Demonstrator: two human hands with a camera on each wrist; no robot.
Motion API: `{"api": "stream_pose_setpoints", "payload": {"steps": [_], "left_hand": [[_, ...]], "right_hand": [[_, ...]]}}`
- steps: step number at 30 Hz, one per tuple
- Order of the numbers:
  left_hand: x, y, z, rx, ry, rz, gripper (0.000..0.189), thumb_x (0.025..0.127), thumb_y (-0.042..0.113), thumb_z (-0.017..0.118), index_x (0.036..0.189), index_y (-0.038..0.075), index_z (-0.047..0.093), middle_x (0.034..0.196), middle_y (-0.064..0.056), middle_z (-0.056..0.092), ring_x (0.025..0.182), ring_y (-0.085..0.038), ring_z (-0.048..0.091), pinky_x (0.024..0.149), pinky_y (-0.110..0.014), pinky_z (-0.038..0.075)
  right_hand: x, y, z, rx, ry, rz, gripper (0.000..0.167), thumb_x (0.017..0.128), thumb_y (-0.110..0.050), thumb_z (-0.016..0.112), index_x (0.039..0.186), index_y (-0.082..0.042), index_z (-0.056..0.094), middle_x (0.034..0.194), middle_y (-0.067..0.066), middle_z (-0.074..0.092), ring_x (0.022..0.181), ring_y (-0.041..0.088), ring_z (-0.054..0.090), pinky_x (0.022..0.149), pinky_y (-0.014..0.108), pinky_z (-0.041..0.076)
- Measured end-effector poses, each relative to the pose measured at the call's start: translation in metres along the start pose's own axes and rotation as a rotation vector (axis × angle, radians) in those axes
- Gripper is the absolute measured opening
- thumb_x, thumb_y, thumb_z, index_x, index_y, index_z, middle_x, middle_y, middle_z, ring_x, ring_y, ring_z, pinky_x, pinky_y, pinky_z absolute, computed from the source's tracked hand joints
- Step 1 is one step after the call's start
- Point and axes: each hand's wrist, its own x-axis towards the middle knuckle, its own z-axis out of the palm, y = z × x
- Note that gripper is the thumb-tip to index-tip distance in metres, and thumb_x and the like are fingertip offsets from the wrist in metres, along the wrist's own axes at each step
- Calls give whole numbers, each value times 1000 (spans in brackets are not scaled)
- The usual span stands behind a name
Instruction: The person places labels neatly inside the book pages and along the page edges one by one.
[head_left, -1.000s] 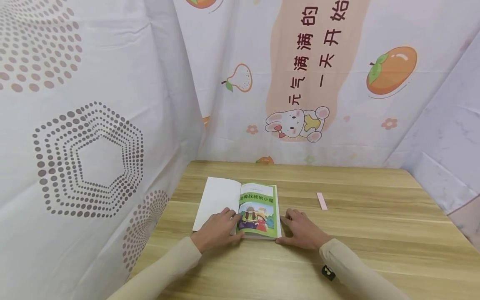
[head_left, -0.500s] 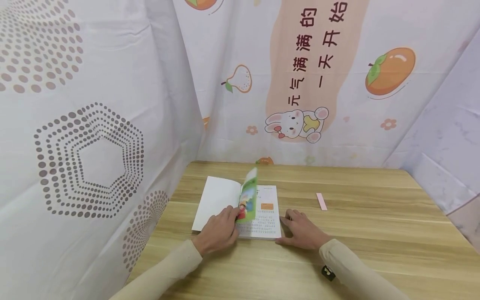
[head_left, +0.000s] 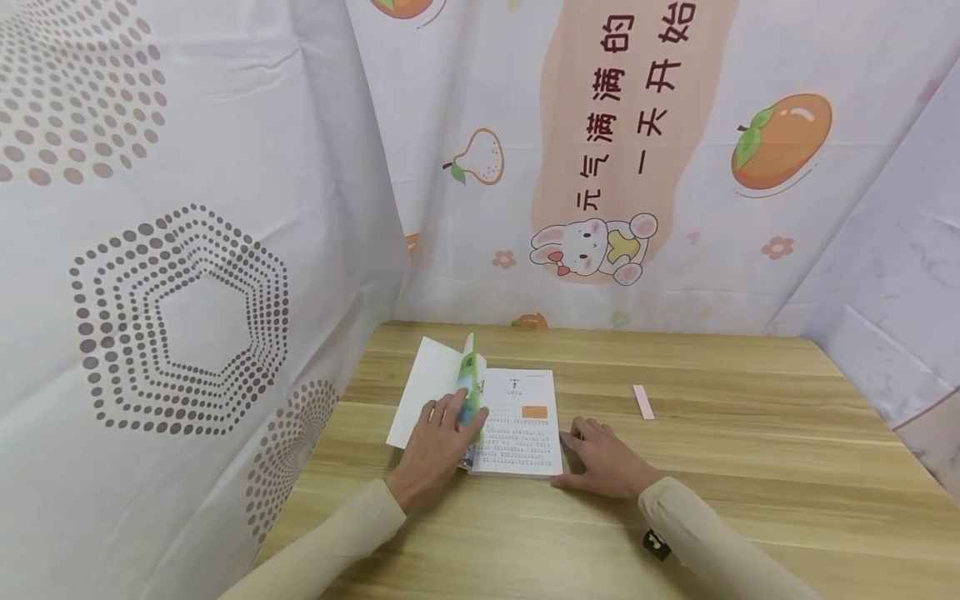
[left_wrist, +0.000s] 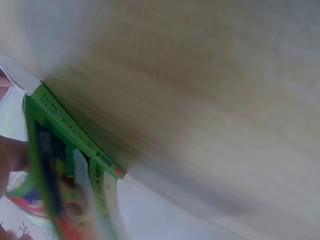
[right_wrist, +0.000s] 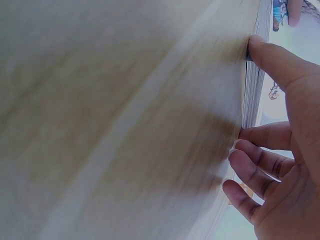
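An open book (head_left: 517, 433) lies on the table, a printed text page showing on its right half. Its green illustrated leaf (head_left: 468, 379) stands nearly upright near the fold, leaning left. My left hand (head_left: 435, 446) has its fingers and thumb about this leaf. In the left wrist view, the green spine (left_wrist: 80, 130) shows beside the raised, blurred illustrated cover (left_wrist: 70, 180). My right hand (head_left: 607, 461) rests at the book's right edge. In the right wrist view, its thumb and index finger touch the page block (right_wrist: 254, 92), well apart, the other fingers loosely bent.
A pink paper strip (head_left: 643, 402) lies on the wooden table (head_left: 735, 417) to the right of the book. A small black object (head_left: 657, 546) sits beside the right sleeve. Printed curtains (head_left: 480, 233) hang behind the table and at its left.
The green leaf has swung left from lying flat, uncovering the text page. The white left side of the book has lifted slightly. My left hand shifted a little; the right hand stayed put.
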Motion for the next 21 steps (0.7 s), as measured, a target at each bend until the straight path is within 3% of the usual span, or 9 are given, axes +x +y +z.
{"api": "stream_pose_setpoints", "payload": {"steps": [3, 8, 11, 15, 21], "left_hand": [[1, -1, 0, 48, -43, 6, 63, 85, -4, 74, 140, 19, 55, 148, -23, 42, 123, -37, 48, 94, -50, 45], [0, -3, -1, 66, -155, 21, 46, 82, 4, 80, 125, 16, 65, 141, -16, 54, 123, -34, 52, 96, -51, 45], [-1, -3, 0, 21, -214, 3, 36, 84, 8, 79, 119, 13, 71, 137, -15, 58, 121, -32, 54, 92, -47, 50], [-3, -4, 3, -73, -245, -38, 24, 92, 15, 72, 116, 11, 75, 134, -14, 62, 117, -28, 58, 86, -42, 54], [-3, -6, 5, -149, -255, -79, 29, 102, 30, 61, 120, 11, 74, 120, -11, 65, 103, -27, 60, 80, -41, 52]], "right_hand": [[0, 0, 0, -1, -1, 2, 86, 87, -67, 71, 135, 4, 65, 101, -3, 43, 88, 14, 41, 78, 34, 37], [0, 0, 2, -12, 5, -2, 86, 87, -68, 70, 135, 3, 65, 101, -3, 44, 89, 14, 41, 78, 34, 37], [0, 0, 3, -8, 9, -6, 86, 87, -68, 71, 134, 3, 65, 101, -3, 44, 89, 14, 41, 79, 35, 37], [0, 0, 3, -3, 6, 0, 86, 86, -68, 71, 135, 3, 65, 102, -3, 44, 89, 15, 42, 80, 35, 38], [0, 0, 3, -10, 11, -4, 86, 87, -68, 70, 135, 3, 65, 102, -3, 44, 89, 14, 41, 79, 35, 37]]}}
